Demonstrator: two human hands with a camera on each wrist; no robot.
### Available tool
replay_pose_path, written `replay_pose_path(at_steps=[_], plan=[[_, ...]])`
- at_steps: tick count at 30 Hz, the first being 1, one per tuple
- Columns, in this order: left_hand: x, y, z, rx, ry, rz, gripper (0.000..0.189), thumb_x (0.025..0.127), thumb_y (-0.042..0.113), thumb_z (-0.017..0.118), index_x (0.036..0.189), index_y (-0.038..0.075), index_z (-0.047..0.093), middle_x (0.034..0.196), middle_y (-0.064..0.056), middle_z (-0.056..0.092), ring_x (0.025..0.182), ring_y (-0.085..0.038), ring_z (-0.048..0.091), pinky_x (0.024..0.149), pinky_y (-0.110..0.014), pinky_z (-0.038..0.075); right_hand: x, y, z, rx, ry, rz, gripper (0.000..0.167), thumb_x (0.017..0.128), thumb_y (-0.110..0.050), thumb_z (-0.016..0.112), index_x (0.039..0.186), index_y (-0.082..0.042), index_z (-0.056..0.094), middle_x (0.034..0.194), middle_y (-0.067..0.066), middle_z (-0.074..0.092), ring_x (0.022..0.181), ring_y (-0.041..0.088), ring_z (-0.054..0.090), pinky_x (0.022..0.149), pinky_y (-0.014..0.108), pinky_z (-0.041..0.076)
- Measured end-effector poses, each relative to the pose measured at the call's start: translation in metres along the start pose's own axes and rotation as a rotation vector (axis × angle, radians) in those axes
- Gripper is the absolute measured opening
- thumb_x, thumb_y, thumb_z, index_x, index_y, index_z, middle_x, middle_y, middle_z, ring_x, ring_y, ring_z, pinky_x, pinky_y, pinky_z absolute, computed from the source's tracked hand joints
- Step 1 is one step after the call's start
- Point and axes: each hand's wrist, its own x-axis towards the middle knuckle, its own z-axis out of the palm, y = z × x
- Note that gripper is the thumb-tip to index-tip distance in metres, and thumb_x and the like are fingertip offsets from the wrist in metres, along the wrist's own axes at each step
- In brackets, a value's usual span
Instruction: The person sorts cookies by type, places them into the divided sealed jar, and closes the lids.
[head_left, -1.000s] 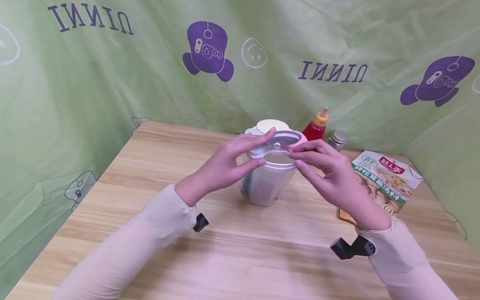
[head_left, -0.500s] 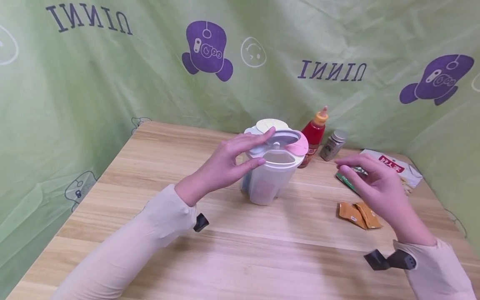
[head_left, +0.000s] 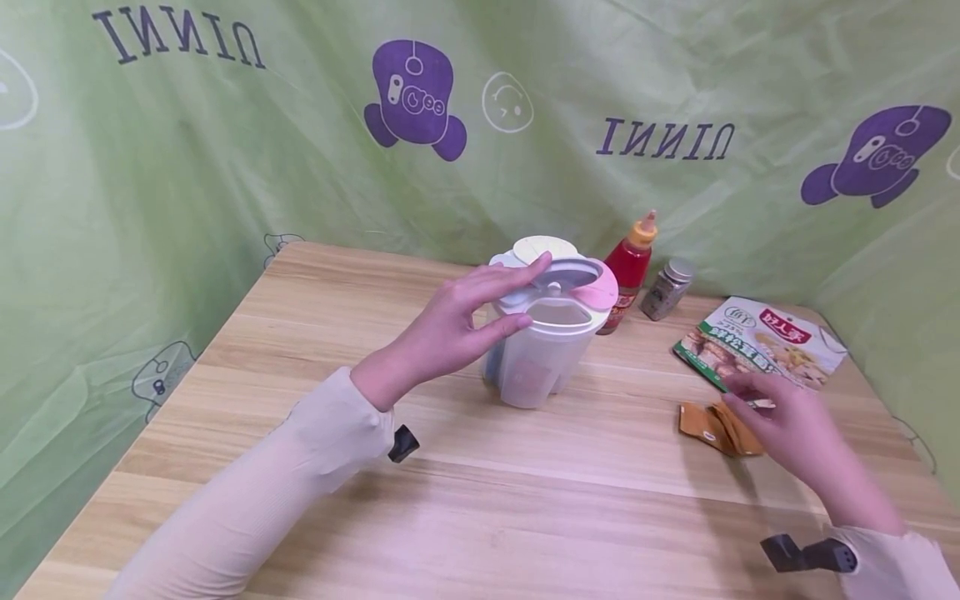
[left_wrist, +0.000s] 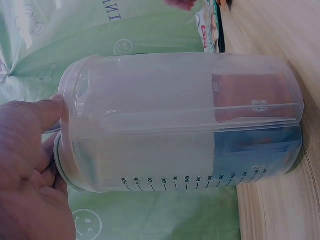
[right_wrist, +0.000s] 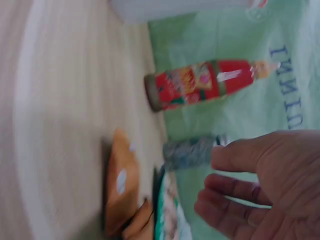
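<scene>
A clear plastic storage container [head_left: 528, 367] with divided compartments stands on the table, its grey flap [head_left: 573, 272] raised over the front opening. My left hand [head_left: 450, 325] grips the top, index finger against the flap and thumb at the rim. Through the wall, the left wrist view shows a reddish packet [left_wrist: 255, 95] and a blue packet [left_wrist: 255, 150] at the bottom. Away to the right, my right hand [head_left: 787, 425] hovers with loosely bent fingers over orange sachets [head_left: 705, 425], partly covering them in the head view. Nothing shows between its fingers.
Behind the container's right side stands a red sauce bottle [head_left: 628, 262] with a yellow cap. Beside it is a small spice jar [head_left: 666, 290]. A printed food pouch [head_left: 772, 337] lies at the right. Green printed cloth [head_left: 300, 150] hangs behind the wooden table [head_left: 450, 517].
My right hand has left the container's opening and moved right and down to the orange sachets. My left hand and the container have stayed in place, with the flap raised throughout.
</scene>
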Motion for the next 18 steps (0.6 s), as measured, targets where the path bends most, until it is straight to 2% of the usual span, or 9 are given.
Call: replay_pose_path(at_steps=[2, 5, 9, 12, 18], plan=[[0.000, 0.000, 0.000, -0.002, 0.000, -0.001, 0.062, 0.096, 0.007, 0.075, 0.153, 0.005, 0.052, 0.153, -0.008, 0.061, 0.137, -0.022, 0.062, 0.119, -0.034, 0.048, -0.004, 0.008, 0.002, -0.031, -0.017, 0.020, 0.018, 0.089, 0.006, 0.075, 0.106, 0.011, 0.072, 0.100, 0.031, 0.075, 0.084, -0.026, 0.046, 0.063, 0.011, 0.054], [0.000, 0.000, 0.000, -0.002, 0.000, -0.003, 0.062, 0.096, 0.007, 0.075, 0.153, 0.005, 0.052, 0.152, -0.009, 0.062, 0.137, -0.022, 0.062, 0.119, -0.034, 0.048, -0.009, 0.017, 0.003, -0.067, -0.055, 0.067, 0.018, 0.089, 0.003, 0.076, 0.106, 0.010, 0.072, 0.097, 0.029, 0.075, 0.079, -0.012, 0.057, 0.061, 0.018, 0.054], [0.000, 0.000, 0.000, 0.002, 0.001, -0.003, 0.061, 0.096, 0.007, 0.075, 0.153, 0.005, 0.052, 0.151, -0.008, 0.062, 0.136, -0.022, 0.063, 0.120, -0.034, 0.047, -0.012, 0.024, 0.004, -0.085, -0.139, 0.140, 0.022, 0.091, -0.001, 0.076, 0.109, 0.011, 0.071, 0.100, 0.029, 0.075, 0.081, 0.020, 0.071, 0.062, 0.018, 0.053], [0.000, 0.000, 0.000, 0.002, 0.003, 0.001, 0.061, 0.096, 0.007, 0.075, 0.153, 0.005, 0.052, 0.151, -0.008, 0.063, 0.135, -0.022, 0.063, 0.119, -0.034, 0.048, -0.012, 0.026, 0.005, -0.078, -0.203, 0.184, 0.027, 0.091, -0.002, 0.075, 0.112, 0.014, 0.069, 0.104, 0.032, 0.073, 0.087, 0.036, 0.073, 0.064, 0.020, 0.055], [0.000, -0.001, 0.001, 0.001, 0.003, 0.006, 0.061, 0.096, 0.007, 0.075, 0.153, 0.005, 0.052, 0.150, -0.008, 0.063, 0.135, -0.021, 0.063, 0.118, -0.034, 0.048, -0.014, 0.028, 0.012, -0.060, -0.227, 0.185, 0.029, 0.090, 0.001, 0.075, 0.115, 0.016, 0.067, 0.106, 0.035, 0.072, 0.090, 0.040, 0.074, 0.066, 0.027, 0.061]])
